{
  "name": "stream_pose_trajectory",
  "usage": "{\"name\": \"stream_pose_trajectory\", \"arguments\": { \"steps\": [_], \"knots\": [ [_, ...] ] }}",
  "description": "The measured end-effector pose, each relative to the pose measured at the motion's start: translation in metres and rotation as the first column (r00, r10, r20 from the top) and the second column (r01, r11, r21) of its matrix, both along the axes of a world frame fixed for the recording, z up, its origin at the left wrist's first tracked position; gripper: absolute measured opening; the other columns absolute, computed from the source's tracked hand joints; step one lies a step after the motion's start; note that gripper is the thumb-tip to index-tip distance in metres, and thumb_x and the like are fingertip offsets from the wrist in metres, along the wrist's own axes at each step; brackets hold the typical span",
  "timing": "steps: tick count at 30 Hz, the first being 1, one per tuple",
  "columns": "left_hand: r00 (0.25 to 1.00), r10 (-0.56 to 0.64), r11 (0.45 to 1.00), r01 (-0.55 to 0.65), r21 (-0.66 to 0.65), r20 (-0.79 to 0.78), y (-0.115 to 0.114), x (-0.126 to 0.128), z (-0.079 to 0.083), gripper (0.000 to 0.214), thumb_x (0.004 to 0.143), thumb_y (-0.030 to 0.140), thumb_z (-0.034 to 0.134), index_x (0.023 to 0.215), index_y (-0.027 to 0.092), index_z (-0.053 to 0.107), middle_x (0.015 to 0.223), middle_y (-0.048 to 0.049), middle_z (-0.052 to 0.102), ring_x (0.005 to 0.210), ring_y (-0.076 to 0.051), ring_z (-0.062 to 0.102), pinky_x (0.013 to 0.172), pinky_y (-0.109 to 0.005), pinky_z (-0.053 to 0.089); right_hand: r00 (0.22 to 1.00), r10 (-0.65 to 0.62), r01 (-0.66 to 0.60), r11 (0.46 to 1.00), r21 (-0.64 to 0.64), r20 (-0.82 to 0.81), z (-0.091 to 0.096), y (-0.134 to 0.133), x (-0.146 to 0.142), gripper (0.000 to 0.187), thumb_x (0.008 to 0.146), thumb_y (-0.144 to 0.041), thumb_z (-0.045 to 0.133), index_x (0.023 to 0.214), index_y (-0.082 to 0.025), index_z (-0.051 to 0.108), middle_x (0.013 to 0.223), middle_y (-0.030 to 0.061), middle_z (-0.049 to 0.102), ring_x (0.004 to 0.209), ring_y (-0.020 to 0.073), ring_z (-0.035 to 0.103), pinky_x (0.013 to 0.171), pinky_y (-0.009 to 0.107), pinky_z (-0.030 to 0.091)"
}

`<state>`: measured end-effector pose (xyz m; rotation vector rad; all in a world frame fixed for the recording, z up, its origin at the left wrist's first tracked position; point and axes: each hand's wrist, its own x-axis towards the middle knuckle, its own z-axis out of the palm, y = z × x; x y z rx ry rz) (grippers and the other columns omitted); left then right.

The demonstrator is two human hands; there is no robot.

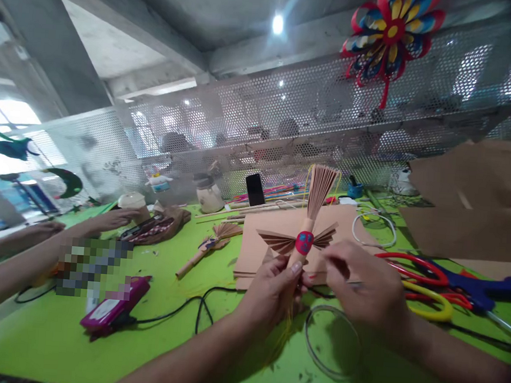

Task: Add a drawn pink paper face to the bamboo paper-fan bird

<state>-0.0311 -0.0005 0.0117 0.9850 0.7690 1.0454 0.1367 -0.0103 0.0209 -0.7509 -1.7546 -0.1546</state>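
My left hand (pixel 272 284) is wrapped around the lower tube of a brown paper doll (pixel 305 242), held upright above the green table. The doll has a red band with blue marks, pleated fan wings at its sides and a tall pleated fan on top. Yellow threads hang from the fan and below the hand. Just right of the doll, my right hand (pixel 365 286) has its fingers curled together, apart from the tube; anything between them is hidden. A similar paper doll (pixel 207 244) lies on the table to the left. Behind are stacked brown paper sheets (pixel 254 238).
Blue glue gun (pixel 473 285), red-handled scissors (pixel 435 267) and yellow-handled scissors (pixel 438 312) lie right. A wire ring (pixel 309 346) rests below my right hand. A magenta device (pixel 116 307) trails a black cord. Another person's arms (pixel 52 246) reach in left. A phone (pixel 254 189) stands behind.
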Motion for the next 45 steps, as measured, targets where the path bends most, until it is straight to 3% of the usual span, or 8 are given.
{"name": "stream_pose_trajectory", "arguments": {
  "steps": [6, 15, 17, 20, 23, 27, 40, 45],
  "knots": [
    [0.999, 0.035, 0.999, -0.035, -0.001, -0.018, 0.004, -0.001, 0.001, 0.043, 0.07, 0.042, 0.08, 0.095, 0.01, 0.063, 0.069, -0.0039, 0.063, 0.055, -0.009, 0.053, 0.049, -0.019, 0.037, 0.983, -0.175, 0.177, 0.984, 0.032, -0.061, 0.013, 0.032, 0.028, 0.012, 0.083, -0.012, 0.056, 0.09, -0.021, 0.06, 0.09, 0.0082, 0.062, 0.088, 0.0256, 0.059, 0.079, 0.043, 0.05],
    [1.0, 0.027, 1.0, -0.027, -0.004, -0.016, 0.008, -0.004, -0.002, 0.04, 0.076, 0.043, 0.076, 0.097, 0.012, 0.062, 0.074, -0.0049, 0.066, 0.058, -0.009, 0.054, 0.052, -0.018, 0.039, 1.0, 0.007, -0.006, 0.976, -0.219, 0.002, 0.004, 0.051, 0.039, 0.031, 0.083, -0.018, 0.061, 0.114, -0.019, 0.062, 0.115, 0.012, 0.065, 0.109, 0.0281, 0.059, 0.093, 0.053, 0.048],
    [1.0, 0.02, 1.0, -0.02, -0.004, -0.011, 0.009, -0.005, -0.002, 0.039, 0.078, 0.043, 0.074, 0.099, 0.013, 0.061, 0.077, -0.0056, 0.067, 0.06, -0.009, 0.056, 0.054, -0.019, 0.04, 0.957, 0.007, -0.134, 0.896, -0.423, -0.289, 0.002, 0.054, 0.039, 0.04, 0.081, -0.024, 0.066, 0.121, -0.021, 0.06, 0.117, 0.0118, 0.064, 0.106, 0.0259, 0.062, 0.088, 0.047, 0.053],
    [1.0, 0.004, 1.0, -0.004, -0.016, 0.0, 0.01, -0.004, -0.005, 0.038, 0.081, 0.041, 0.071, 0.103, 0.013, 0.06, 0.082, -0.0076, 0.068, 0.066, -0.01, 0.058, 0.057, -0.019, 0.041, 0.714, -0.067, -0.502, 0.646, -0.576, -0.697, -0.002, 0.056, 0.035, 0.056, 0.075, -0.029, 0.075, 0.127, -0.023, 0.056, 0.109, 0.0092, 0.068, 0.094, 0.0208, 0.067, 0.081, 0.037, 0.057],
    [1.0, -0.02, 0.999, 0.021, -0.032, 0.021, 0.009, -0.002, -0.008, 0.036, 0.082, 0.041, 0.07, 0.103, 0.013, 0.059, 0.085, -0.009, 0.068, 0.068, -0.011, 0.059, 0.061, -0.019, 0.042, 0.626, -0.081, -0.671, 0.452, -0.588, -0.776, -0.005, 0.053, 0.027, 0.043, 0.073, -0.032, 0.078, 0.111, -0.017, 0.066, 0.093, 0.0092, 0.072, 0.078, 0.0178, 0.069, 0.07, 0.031, 0.057],
    [0.998, -0.041, 0.998, 0.042, -0.038, 0.04, 0.007, 0.0, -0.009, 0.034, 0.083, 0.041, 0.07, 0.099, 0.014, 0.059, 0.08, -0.0061, 0.066, 0.066, -0.01, 0.056, 0.061, -0.02, 0.042, 0.598, -0.056, -0.74, 0.344, -0.578, -0.8, -0.004, 0.046, 0.018, 0.028, 0.069, -0.035, 0.081, 0.085, -0.012, 0.074, 0.077, 0.0067, 0.07, 0.066, 0.0128, 0.063, 0.06, 0.024, 0.052],
    [0.999, -0.004, 1.0, 0.003, 0.023, 0.035, 0.004, 0.007, 0.001, 0.032, 0.083, 0.046, 0.067, 0.085, 0.015, 0.059, 0.067, 0.0002, 0.055, 0.055, -0.008, 0.046, 0.051, -0.018, 0.036, 0.463, 0.036, -0.867, 0.223, -0.445, -0.886, -0.005, 0.021, -0.009, 0.03, 0.072, -0.035, 0.076, 0.096, -0.017, 0.074, 0.074, 0.0041, 0.069, 0.065, 0.0163, 0.061, 0.062, 0.03, 0.05],
    [1.0, -0.024, 1.0, 0.024, -0.006, -0.003, 0.003, 0.008, 0.007, 0.034, 0.085, 0.048, 0.064, 0.08, 0.017, 0.053, 0.057, 0.0046, 0.047, 0.044, -0.005, 0.034, 0.042, -0.016, 0.026, 0.463, -0.025, -0.842, 0.3, -0.449, -0.886, -0.003, 0.017, -0.012, 0.03, 0.068, -0.029, 0.08, 0.096, -0.018, 0.076, 0.082, 0.0035, 0.074, 0.063, 0.0137, 0.061, 0.056, 0.026, 0.047]
  ]
}}
